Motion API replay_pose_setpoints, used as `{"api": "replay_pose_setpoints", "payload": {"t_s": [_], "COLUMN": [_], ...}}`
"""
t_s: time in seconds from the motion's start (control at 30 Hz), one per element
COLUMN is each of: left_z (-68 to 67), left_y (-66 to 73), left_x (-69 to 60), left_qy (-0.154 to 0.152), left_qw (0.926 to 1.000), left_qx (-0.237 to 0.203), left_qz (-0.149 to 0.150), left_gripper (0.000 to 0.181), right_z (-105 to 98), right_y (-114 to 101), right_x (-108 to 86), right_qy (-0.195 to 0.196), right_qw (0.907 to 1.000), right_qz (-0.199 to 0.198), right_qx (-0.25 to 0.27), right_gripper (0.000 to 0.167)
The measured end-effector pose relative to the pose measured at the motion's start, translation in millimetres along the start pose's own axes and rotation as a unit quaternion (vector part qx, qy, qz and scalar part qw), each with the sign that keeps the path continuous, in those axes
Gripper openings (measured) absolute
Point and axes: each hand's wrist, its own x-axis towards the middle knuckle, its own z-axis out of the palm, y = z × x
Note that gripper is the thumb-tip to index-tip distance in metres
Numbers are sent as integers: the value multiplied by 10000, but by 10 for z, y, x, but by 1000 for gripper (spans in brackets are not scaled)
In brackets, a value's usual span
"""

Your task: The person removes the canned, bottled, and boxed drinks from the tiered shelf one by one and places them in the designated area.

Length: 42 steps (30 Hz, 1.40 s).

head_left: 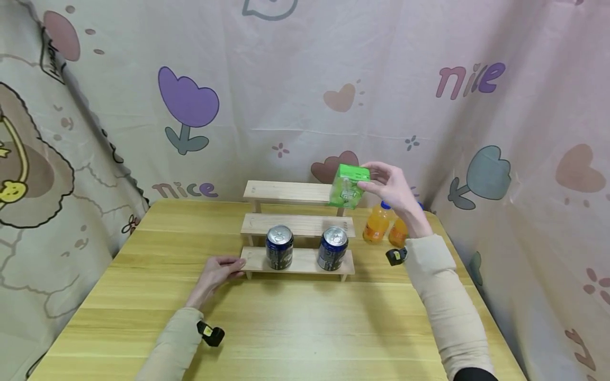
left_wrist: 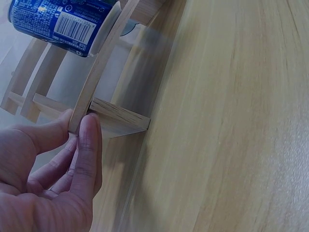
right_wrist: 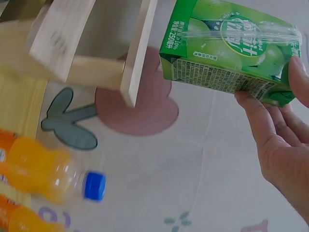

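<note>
1. While the table (head_left: 295, 328) fills the foreground, a three-step rack (head_left: 305, 225) stands near its back edge.
2. The left hand (head_left: 220, 271), nearly closed, pinches the lowest step's (head_left: 305, 259) left end.
3. The right hand (head_left: 391, 185), spread carton-wide, grips the carton (head_left: 349, 188).
4. Two bottles (head_left: 376, 226) stand right of the rack.
5. Two cans (head_left: 279, 248) stand apart on the lowest step.
6. The carton is aloft near the top step's (head_left: 290, 191) right end.

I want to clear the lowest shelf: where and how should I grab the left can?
Probably by its round side, near mid-height, from the front. The left can stands upright on the lowest shelf with its front open, while the middle shelf is higher behind it and the left hand pinches the lowest shelf's left end.
</note>
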Motion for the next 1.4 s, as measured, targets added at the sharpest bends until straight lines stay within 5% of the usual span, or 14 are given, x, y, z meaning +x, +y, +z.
{"api": "replay_pose_setpoints", "payload": {"t_s": [0.7, 1.07, 1.4], "left_z": [9, 10, 3], "left_y": [-12, -15, -18], "left_x": [12, 6, 0], "left_qy": [32, -5, -43], "left_qw": [10000, 10000, 9999], "left_qx": [-51, -38, -52], "left_qz": [15, 53, 100], "left_gripper": [47, 47, 47], "right_z": [-479, -539, -491], "right_y": [541, 962, 1294], "right_x": [-393, -484, -521], "right_qy": [251, -81, -4], "right_qw": [9955, 9955, 9951], "right_qz": [403, 557, 642], "right_qx": [-819, -768, -747], "right_gripper": [47, 50, 52]}}
